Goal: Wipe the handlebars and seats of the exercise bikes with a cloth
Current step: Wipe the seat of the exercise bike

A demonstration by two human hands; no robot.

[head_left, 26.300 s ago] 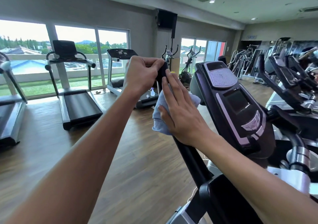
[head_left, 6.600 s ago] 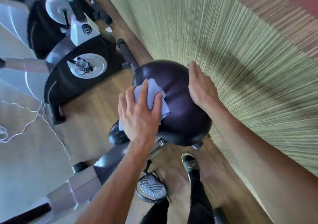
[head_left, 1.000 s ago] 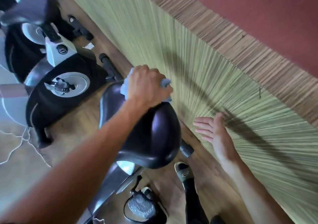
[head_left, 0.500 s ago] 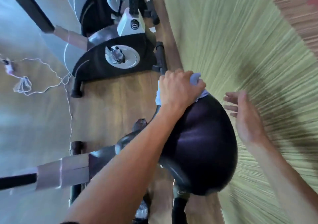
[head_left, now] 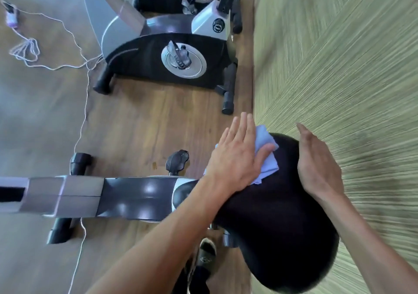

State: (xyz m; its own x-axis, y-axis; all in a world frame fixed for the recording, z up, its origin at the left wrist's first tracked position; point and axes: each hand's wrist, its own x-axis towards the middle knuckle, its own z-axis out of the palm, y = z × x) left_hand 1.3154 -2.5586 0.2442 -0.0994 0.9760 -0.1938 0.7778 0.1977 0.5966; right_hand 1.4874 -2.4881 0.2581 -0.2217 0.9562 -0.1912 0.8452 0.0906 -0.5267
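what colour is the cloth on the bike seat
Pale blue cloth, pressed flat on the black seat under the left hand; the head view shows it.

Left hand (head_left: 237,158) flat, fingers straight, right hand (head_left: 316,165) open

The cloth (head_left: 265,156) is pale blue against the black seat (head_left: 278,223). At three o'clock the wall (head_left: 339,79) is yellow-green with fine streaked lines. The floor (head_left: 147,124) is brown wood grain. At twelve o'clock a bike (head_left: 167,52) is black and silver-grey; at nine o'clock a thin white cord (head_left: 83,117) trails.
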